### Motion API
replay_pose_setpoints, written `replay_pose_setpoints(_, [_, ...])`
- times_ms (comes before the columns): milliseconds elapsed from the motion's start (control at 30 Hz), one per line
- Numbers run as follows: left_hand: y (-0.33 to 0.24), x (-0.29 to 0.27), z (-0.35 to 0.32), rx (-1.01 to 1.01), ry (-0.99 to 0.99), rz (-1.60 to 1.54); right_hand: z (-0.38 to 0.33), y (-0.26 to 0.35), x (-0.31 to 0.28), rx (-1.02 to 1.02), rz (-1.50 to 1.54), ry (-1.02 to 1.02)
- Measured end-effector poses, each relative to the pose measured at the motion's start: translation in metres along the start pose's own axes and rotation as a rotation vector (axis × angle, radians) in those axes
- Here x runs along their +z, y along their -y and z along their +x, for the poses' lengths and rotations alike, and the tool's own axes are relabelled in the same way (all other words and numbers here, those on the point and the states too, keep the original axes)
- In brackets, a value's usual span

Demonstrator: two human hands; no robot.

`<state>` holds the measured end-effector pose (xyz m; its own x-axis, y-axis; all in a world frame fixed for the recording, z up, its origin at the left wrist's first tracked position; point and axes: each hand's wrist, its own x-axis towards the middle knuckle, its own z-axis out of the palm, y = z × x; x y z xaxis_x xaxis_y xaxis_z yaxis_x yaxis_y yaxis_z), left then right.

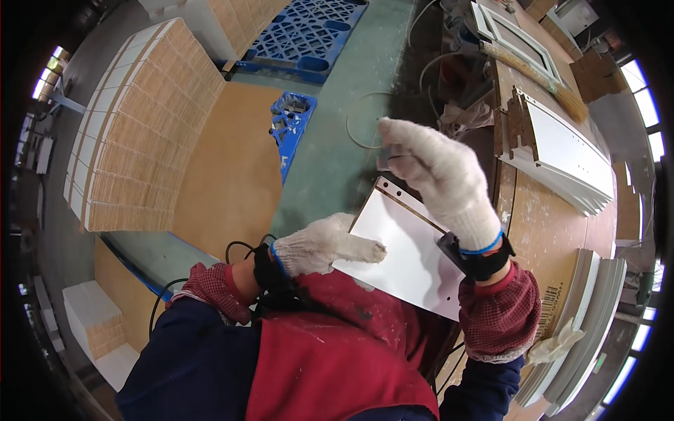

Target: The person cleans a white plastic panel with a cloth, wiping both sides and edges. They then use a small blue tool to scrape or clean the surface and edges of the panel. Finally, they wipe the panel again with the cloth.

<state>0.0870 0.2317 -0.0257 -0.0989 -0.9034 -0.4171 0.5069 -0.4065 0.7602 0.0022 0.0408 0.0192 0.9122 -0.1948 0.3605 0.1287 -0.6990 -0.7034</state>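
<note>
A white board [404, 245] is tilted across my lap, with dark holes near its far corner and a narrow brown groove along its far side. My left hand [326, 245], in a white knit glove, grips the board's left edge, thumb lying on the white face and the other fingers hidden beneath. Above the far edge, my right hand [442, 165] is raised in a matching glove, its fingers bent together. A small greyish piece [384, 160] shows at those fingertips, too indistinct to name. Dark bands circle both wrists.
On the right, a workbench [523, 203] carries a stack of white boards [565, 151], a brush [569, 102], a white frame [516, 38] and long white panels [590, 316]. At left, stacked boards [151, 119] stand on a brown sheet [235, 161]. Blue plastic pallets [302, 35] lie beyond.
</note>
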Motion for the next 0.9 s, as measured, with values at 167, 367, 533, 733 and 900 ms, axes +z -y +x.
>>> replay_pose_setpoints(167, [0.001,0.001,0.001,0.014,-0.011,-0.004,0.0,0.012,-0.003,-0.058,-0.125,0.166])
replay_pose_setpoints(367, [0.004,0.0,0.0,0.01,-0.007,-0.022,0.007,0.013,-0.007,-0.019,-0.113,0.19])
replay_pose_setpoints(533, [0.001,0.003,0.0,0.006,-0.019,-0.074,0.008,0.016,-0.006,-0.085,-0.365,0.142])
replay_pose_setpoints(733, [-0.007,0.004,-0.002,-0.021,-0.019,-0.074,0.004,0.02,0.0,-0.128,-0.299,0.228])
replay_pose_setpoints(900, [-0.003,0.003,-0.002,0.001,-0.019,-0.041,0.006,0.025,-0.006,-0.084,-0.266,0.22])
